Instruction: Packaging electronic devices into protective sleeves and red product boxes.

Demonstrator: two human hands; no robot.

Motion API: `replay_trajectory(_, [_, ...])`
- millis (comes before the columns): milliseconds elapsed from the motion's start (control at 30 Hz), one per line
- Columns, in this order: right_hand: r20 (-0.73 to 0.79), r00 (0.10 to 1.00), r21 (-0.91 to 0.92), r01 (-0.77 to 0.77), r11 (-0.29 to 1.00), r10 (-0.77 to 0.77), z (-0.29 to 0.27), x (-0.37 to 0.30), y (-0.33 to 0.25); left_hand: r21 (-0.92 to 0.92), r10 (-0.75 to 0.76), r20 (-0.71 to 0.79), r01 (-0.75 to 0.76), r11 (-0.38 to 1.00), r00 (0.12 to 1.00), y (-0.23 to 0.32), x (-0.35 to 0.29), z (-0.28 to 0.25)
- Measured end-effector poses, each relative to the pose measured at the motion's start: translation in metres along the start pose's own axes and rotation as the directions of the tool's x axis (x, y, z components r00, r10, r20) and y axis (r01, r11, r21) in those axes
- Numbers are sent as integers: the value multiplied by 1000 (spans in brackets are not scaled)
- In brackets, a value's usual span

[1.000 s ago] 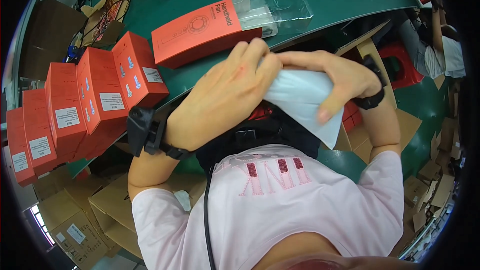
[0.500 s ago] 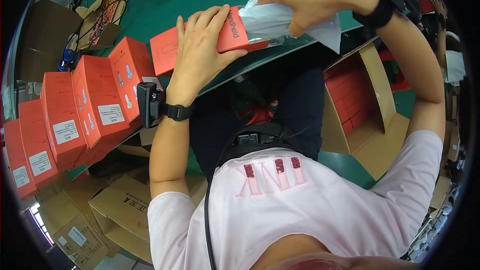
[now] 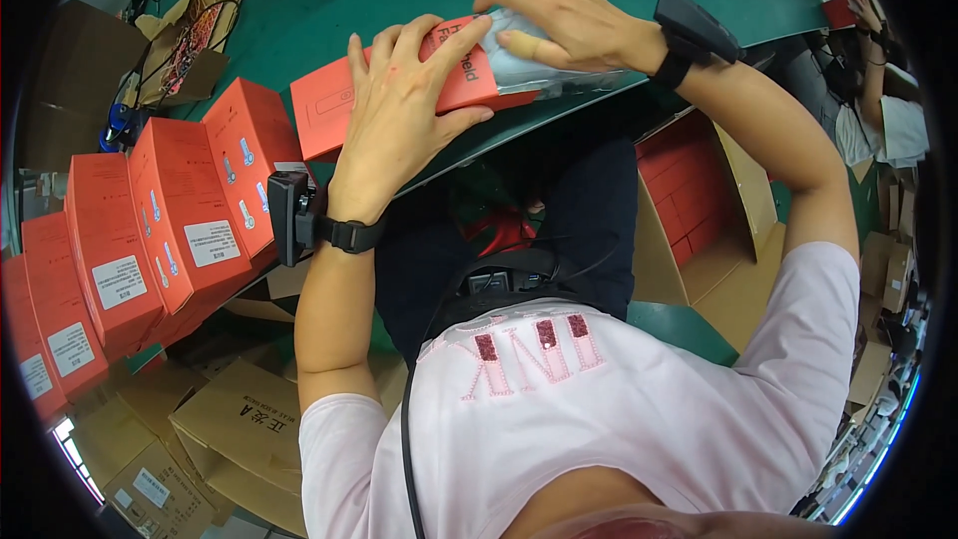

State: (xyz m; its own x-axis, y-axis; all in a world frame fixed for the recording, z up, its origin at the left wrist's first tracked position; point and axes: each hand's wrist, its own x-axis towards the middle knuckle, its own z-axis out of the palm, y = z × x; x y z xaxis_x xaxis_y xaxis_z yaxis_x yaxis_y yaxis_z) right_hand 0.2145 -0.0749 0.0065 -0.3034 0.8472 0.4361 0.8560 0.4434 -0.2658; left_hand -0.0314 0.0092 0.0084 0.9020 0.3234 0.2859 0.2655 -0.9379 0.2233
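Observation:
A red carton (image 3: 317, 112) lies slanted on the green table near its front edge. My left hand (image 3: 399, 105) grips it from above, fingers over the top and thumb along the near side. From the carton's right end protrudes a pale item in a clear plastic bag (image 3: 584, 83). Over this bag is my right hand (image 3: 564, 25), its fingers apart and the thumb resting on the pale material. White covering shows on one right fingertip, and a tan wrap on the thumb. Whatever lies inside the carton is hidden.
Several red cartons (image 3: 115, 230) stand in a row at the left. An open cardboard box (image 3: 743, 175) with red cartons inside stands right of my legs. More cardboard boxes (image 3: 239, 409) lie lower left. Another person's hand (image 3: 864, 8) shows at the far right.
My right hand has moved left toward the carton and its fingers have loosened. The white sheet that stuck out to the right no longer shows there. My left hand keeps its hold.

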Motion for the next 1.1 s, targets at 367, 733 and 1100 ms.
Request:
replay_trajectory(367, [297, 765, 177, -633, 754, 572, -56, -119, -23, -71, -60, -26, 58, 996, 998, -8, 10, -5])
replay_trajectory(733, [-102, 764, -746, 365, 557, -637, -141, 4, -69, -653, -198, -543, -262, 711, 816, 56, 37, -3])
replay_trajectory(1100, [-401, 780, 585, -186, 790, 480, -46, 33, -97, -537, -185, -579, -201, 819, 794, 30, 14, -10])
